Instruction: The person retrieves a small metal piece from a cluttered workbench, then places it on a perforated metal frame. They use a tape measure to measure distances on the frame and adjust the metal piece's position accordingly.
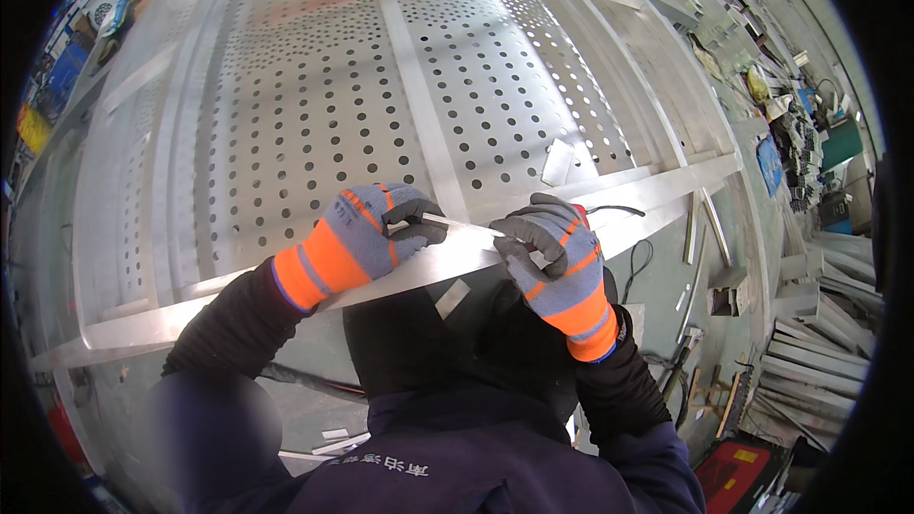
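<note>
My left hand, in a grey and orange work glove, pinches one end of a thin light-coloured rod. The other end sits in the curled fingers of my right hand, gloved alike. Both hands are above the near metal rail of a large frame. Across that frame lies a perforated sheet-metal panel, split by a plain metal bar. Partly hidden behind my right hand is a red object, with a black cord beside it.
A small metal plate lies on the panel's near right. To the right, a square metal tube piece stands on the floor near stacked metal profiles. A red case sits at lower right. Metal offcuts lie on the floor.
</note>
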The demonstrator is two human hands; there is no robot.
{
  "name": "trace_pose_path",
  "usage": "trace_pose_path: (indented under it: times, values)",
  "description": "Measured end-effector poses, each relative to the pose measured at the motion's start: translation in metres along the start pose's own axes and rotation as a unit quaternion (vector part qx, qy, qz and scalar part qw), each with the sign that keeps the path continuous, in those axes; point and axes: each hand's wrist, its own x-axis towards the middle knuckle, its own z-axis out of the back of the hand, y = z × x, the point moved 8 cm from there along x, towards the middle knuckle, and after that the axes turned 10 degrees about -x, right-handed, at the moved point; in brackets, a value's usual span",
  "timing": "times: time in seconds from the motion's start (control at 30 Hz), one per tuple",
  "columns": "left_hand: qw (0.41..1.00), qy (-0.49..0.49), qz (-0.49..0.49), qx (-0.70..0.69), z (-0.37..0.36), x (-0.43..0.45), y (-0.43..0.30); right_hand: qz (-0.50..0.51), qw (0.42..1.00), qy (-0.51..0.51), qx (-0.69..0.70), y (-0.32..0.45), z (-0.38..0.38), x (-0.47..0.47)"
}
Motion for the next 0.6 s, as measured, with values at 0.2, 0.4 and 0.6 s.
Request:
trace_pose_path:
  times: [0.2,0.4,0.6]
  values:
    - [1.000,-0.018,0.008,-0.009,0.002,-0.003,0.004,-0.037,0.999,0.020,-0.006,-0.013,0.007,-0.003]
    - [0.979,-0.041,0.157,-0.121,0.008,-0.001,0.026,-0.070,0.988,0.090,-0.106,-0.055,0.008,-0.024]
    - [0.942,-0.090,0.213,-0.243,0.013,0.001,0.052,-0.111,0.994,0.013,-0.010,-0.067,0.017,-0.020]
